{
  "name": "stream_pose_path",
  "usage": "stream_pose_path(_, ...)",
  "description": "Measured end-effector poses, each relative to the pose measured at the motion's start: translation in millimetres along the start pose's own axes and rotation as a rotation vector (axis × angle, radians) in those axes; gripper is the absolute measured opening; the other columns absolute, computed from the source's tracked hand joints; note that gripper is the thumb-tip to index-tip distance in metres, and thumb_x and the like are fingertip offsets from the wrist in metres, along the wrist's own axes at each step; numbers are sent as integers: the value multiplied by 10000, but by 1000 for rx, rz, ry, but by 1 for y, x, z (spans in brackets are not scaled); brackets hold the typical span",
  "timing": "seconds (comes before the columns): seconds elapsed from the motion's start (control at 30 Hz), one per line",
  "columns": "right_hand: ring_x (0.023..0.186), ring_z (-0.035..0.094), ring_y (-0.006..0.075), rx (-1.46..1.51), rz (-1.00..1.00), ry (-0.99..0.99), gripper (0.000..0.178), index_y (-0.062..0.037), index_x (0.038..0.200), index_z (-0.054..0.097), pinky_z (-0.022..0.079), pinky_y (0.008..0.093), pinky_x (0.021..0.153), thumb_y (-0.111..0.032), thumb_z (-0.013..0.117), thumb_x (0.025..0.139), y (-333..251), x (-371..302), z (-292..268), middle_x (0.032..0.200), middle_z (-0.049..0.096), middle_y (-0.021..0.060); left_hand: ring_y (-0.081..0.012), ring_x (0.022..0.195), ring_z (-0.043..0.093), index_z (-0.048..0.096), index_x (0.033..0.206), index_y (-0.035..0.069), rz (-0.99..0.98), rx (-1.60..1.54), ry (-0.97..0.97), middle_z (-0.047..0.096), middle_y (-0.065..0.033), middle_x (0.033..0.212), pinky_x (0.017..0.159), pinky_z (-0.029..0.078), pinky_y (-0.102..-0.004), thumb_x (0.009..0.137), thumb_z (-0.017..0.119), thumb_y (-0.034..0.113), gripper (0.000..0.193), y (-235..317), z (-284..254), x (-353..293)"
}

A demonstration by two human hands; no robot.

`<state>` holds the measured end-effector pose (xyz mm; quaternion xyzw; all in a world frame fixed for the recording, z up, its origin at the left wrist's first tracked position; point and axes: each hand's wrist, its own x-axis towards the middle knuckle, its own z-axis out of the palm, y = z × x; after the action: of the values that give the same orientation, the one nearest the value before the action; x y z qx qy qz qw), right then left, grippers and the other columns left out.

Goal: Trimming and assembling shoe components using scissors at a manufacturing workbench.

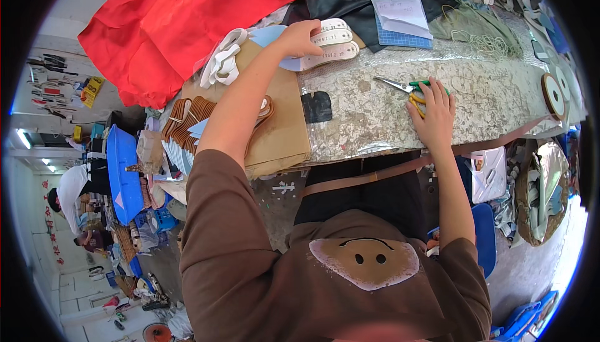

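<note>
My left hand (299,38) reaches across the bench, its thumb and fingers closed around a fanned stack of white shoe insoles (334,53). Pale blue pieces (269,34) show beside and under that hand. My right hand (436,115) rests on the worn bench top with fingers stretched out, touching the handles of a pair of scissors (394,84). The scissors have green and yellow handles, and their blades point left. Below my left forearm lie bundles of brown-edged insoles (187,120), partly covered by the arm. Rolled white strips (223,60) sit left of the forearm.
Brown cardboard (287,117) covers the bench's left part, with a black patch (317,107) beside it. Red sheet material (187,23) spreads at the far left. Papers (400,4) lie on a blue gridded mat (403,40). A tape roll (552,95) stands far right. Another person (74,192) is in the background.
</note>
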<state>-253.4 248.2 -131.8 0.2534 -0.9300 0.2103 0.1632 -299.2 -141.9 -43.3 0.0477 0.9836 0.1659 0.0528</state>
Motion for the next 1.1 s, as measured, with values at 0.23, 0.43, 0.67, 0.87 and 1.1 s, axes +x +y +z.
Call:
stream_pose_path(0.23,1376,367,311,-13,3,9,536,-92,1311,530,214,516,1141,-383,642,875,3,-2,1,1451,452,134,-143,787,588,586,918,42,-26,-649,296,620,-41,834,714,470,-289,667,717,130,297,-14,-19,1)
stream_pose_path(0.43,1368,380,320,-2,-20,30,520,-94,1300,536,222,533,1134,-369,647,872,-8,7,3,1454,448,138,-143,762,582,583,907,44,-60,-745,576,629,-52,825,683,470,-294,680,717,137,280,-37,-43,3)
stream_pose_path(0.67,1382,364,307,-33,20,-14,527,-103,1319,524,217,511,1141,-366,648,880,0,-4,-4,1463,441,121,-323,846,656,616,1058,108,95,-18,521,661,-149,905,736,520,-397,659,721,208,425,42,-72,-8)
stream_pose_path(0.87,1318,440,326,321,-23,166,378,-138,1128,617,275,514,1113,-210,731,775,24,-8,4,1375,522,120,-351,999,648,640,1167,73,198,-4,708,658,-182,1123,849,521,-410,683,773,262,536,111,-23,-62)
stream_pose_path(1.1,1035,587,252,376,-299,255,200,-115,949,678,435,397,887,-94,740,760,-10,-51,-28,1068,645,48,-384,1139,574,573,1297,37,304,610,610,589,-239,1232,942,465,-422,842,708,398,597,123,94,-122)
